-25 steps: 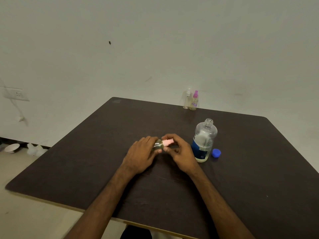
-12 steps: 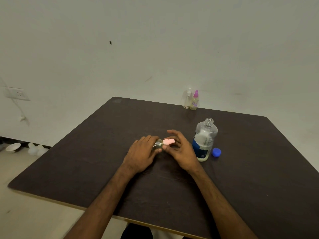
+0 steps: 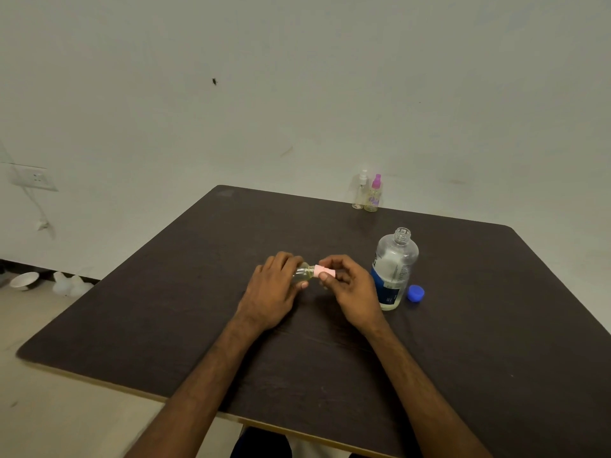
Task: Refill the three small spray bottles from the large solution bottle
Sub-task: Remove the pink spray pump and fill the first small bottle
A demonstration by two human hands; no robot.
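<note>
A small clear spray bottle [image 3: 303, 272] with yellowish liquid lies sideways over the middle of the dark table [image 3: 165, 309]. My left hand [image 3: 276, 292] wraps its body. My right hand [image 3: 350, 289] pinches its pink spray top [image 3: 322, 271] between thumb and fingers. Just right of my right hand the large solution bottle [image 3: 394, 269] stands upright with its neck uncapped and a blue label. Its blue cap [image 3: 415, 293] lies on the table beside it. Two more small spray bottles stand at the far edge, one with a white top [image 3: 361, 190], one with a pink top [image 3: 373, 193].
The table's far edge meets a pale wall. On the floor at the left lie a white bowl [image 3: 23, 280] and some white plastic pieces [image 3: 71, 284]. A wall socket [image 3: 33, 178] with a cable sits at the left.
My right hand's fingers have shifted around the pink top, opening out and closing again on it. The bottle and my left hand have stayed nearly in place.
</note>
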